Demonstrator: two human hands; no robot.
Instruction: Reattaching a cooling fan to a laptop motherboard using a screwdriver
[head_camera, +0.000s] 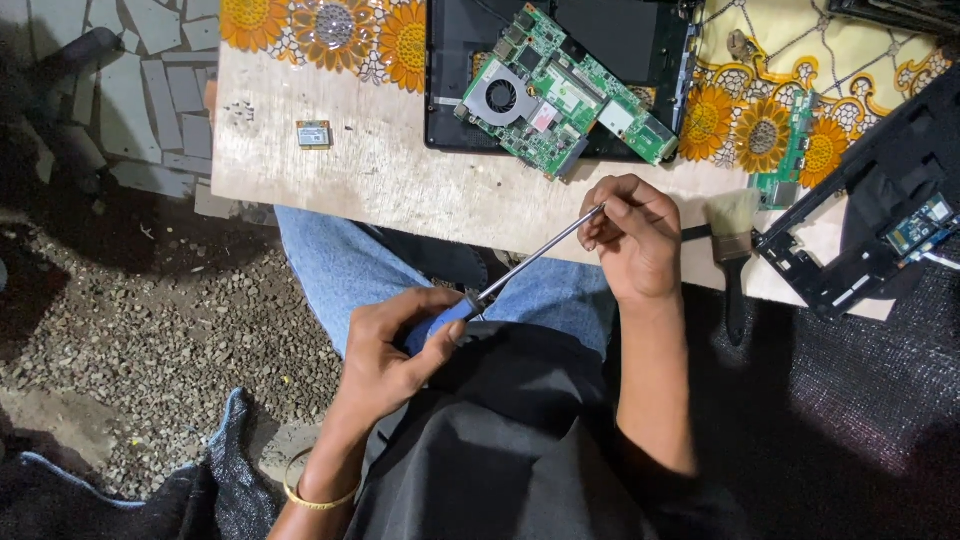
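Left hand (390, 355) closed around the blue handle of a long steel-shafted screwdriver (530, 262); right hand (632, 237) pinching its tip. Long axis slanted from lower left up to upper right, tip away from the body. Just beyond the right hand: green fan-fitted circuit board (560, 95), already out of its black laptop shell (640, 40). Reassembly seemingly pending.

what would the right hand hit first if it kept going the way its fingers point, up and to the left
Probably the green circuit board with the round fan, lying on the black laptop shell. The right hand, pinching the screwdriver tip, first crosses bare wooden board. Its height above the table is unclear.
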